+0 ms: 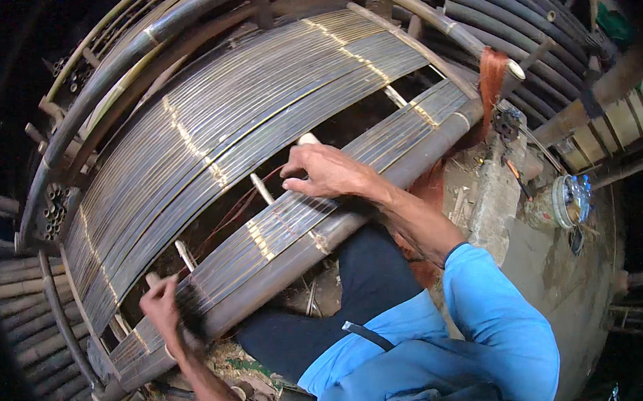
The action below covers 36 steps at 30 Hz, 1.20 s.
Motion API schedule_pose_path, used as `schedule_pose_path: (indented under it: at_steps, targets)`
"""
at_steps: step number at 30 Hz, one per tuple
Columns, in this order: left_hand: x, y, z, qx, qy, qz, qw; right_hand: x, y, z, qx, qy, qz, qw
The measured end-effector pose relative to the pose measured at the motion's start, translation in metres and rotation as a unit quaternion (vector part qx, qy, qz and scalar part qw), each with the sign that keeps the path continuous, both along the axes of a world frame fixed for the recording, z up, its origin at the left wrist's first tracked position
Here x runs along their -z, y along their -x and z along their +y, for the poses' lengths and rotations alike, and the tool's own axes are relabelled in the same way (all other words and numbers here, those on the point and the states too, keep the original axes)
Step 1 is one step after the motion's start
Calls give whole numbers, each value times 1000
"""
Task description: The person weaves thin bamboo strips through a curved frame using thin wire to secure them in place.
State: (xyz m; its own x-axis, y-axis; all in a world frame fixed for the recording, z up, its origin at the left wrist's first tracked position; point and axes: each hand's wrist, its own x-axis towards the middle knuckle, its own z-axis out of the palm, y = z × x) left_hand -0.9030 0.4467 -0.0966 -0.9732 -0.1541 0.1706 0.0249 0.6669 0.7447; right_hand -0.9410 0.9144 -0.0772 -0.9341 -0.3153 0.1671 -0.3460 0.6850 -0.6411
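Note:
My left hand [162, 310] is closed round a short stick [152, 279] whose end juts out above the fist, at the left part of the bamboo bench's front edge. My right hand [328, 170] is closed near the middle of the bench, with another pale stick [307, 138] sticking up from it. A thin reddish cord [236, 210] runs between the two hands across the gap. Dark bamboo slats [203, 112] make up the seat, and a narrower band of slats [286, 221] lies along the thick front pole [296, 265]. Pale crosspieces [262, 188] show in the gap.
A bundle of red-brown fibre [492, 77] hangs over the front pole's right end. Bamboo poles [487, 10] are stacked at the back right. A bucket [553, 203] with bottles stands on the floor at right, beside a concrete block [493, 203]. My legs [364, 279] are against the bench.

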Motion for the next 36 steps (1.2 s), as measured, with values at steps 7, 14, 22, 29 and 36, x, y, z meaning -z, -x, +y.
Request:
schedule_pose_path:
  at_steps: [7, 14, 22, 29, 36]
  targets:
    - [9, 65, 203, 147, 257, -125, 947, 46, 37, -34, 15, -124, -177, 976]
    - [68, 104, 235, 193, 54, -279, 939, 55, 50, -46, 1, -156, -253, 955]
    - [35, 85, 213, 224, 75, -179, 955, 54, 14, -11, 58, 57, -41, 996]
    - [43, 67, 181, 181, 29, -106, 977, -3, -110, 102, 43, 591, -137, 794]
    - [33, 54, 187, 194, 82, -111, 971, -121, -309, 230, 33, 721, 68, 689]
